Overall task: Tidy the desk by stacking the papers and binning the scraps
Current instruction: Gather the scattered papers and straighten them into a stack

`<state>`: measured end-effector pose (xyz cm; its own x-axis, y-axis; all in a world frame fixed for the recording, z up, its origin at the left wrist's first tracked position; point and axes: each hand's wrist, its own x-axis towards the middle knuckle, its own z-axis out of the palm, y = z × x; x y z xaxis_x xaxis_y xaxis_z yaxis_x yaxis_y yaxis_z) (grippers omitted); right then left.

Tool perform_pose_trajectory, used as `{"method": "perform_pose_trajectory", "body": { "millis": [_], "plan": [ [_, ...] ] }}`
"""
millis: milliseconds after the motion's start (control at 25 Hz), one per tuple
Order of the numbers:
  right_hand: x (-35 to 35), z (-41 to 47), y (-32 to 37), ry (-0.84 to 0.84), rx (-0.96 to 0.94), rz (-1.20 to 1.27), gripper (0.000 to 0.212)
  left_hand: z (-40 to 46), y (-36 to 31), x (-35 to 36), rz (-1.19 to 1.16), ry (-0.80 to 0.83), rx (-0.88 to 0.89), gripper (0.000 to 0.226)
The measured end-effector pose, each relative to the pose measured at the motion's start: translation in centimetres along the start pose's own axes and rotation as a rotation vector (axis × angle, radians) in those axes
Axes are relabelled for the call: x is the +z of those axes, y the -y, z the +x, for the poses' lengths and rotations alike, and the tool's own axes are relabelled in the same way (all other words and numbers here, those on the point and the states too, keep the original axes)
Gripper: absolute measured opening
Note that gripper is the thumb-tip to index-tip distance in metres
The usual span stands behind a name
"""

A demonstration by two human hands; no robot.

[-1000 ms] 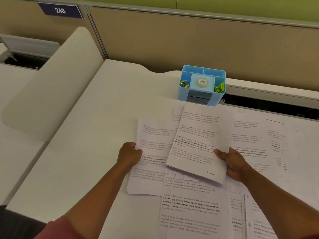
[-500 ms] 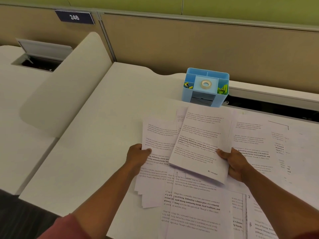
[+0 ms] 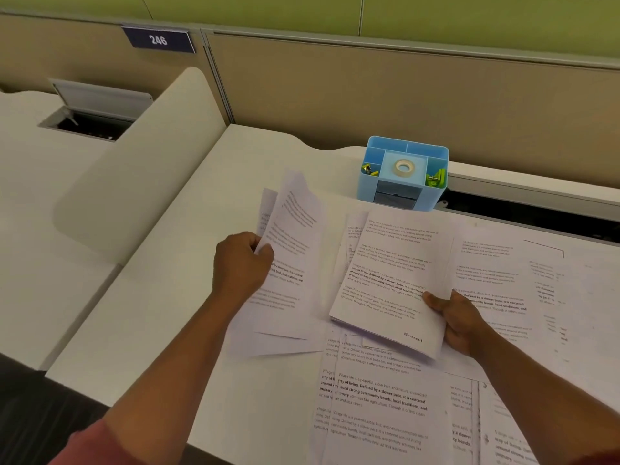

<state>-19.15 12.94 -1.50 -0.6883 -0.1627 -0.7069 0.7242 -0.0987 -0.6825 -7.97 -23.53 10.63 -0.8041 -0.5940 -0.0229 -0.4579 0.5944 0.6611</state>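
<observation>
A white desk stands against beige partition panels. The left hand pinches a few lifted printed white sheets by their edge; the right hand grips a thicker stack of printed pages. More loose papers lie scattered below and right. Behind sits a light-blue plastic desk organiser.

Free: bare desk left of left hand, open to front edge | Blocked: loose sheets cover centre and right; blue organizer at back edge; curved divider bounds left side.
</observation>
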Motion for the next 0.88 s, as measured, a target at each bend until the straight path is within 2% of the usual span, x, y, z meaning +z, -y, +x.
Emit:
{"method": "perform_pose_trajectory", "body": {
  "millis": [160, 320, 400, 480, 560, 720, 880],
  "plan": [
    [0.1, -0.1, 0.0, -0.006, 0.004, -0.001, 0.023, 0.2, -0.7, -1.5, -0.005, -0.056, 0.078, 0.024],
    [0.3, -0.2, 0.1, -0.009, -0.012, -0.036, 0.025, 0.2, -2.8, -3.4, -0.044, -0.048, 0.125, 0.007],
    [0.6, -0.4, 0.1, -0.016, -0.026, -0.07, 0.028, 0.0, -4.2, -4.6, -0.074, 0.003, 0.126, 0.018],
    [1.0, -0.8, 0.1, -0.027, -0.04, -0.103, 0.032, -0.2, -5.5, -5.8, -0.193, 0.062, 0.127, 0.04],
    [1.7, -1.3, 0.2, -0.027, -0.063, -0.12, 0.031, -0.2, -6.4, -6.9, -0.398, 0.107, 0.124, 0.052],
    [3.0, -4.0, 0.7, 0.024, -0.113, -0.147, 0.028, 0.3, -6.8, -6.9, -0.862, 0.319, 0.034, 0.043],
    [4.3, -8.3, 1.7, 0.128, -0.149, -0.119, 0.031, 0.1, -6.6, -3.2, -0.941, 0.455, -0.099, 0.039]
  ]
}}
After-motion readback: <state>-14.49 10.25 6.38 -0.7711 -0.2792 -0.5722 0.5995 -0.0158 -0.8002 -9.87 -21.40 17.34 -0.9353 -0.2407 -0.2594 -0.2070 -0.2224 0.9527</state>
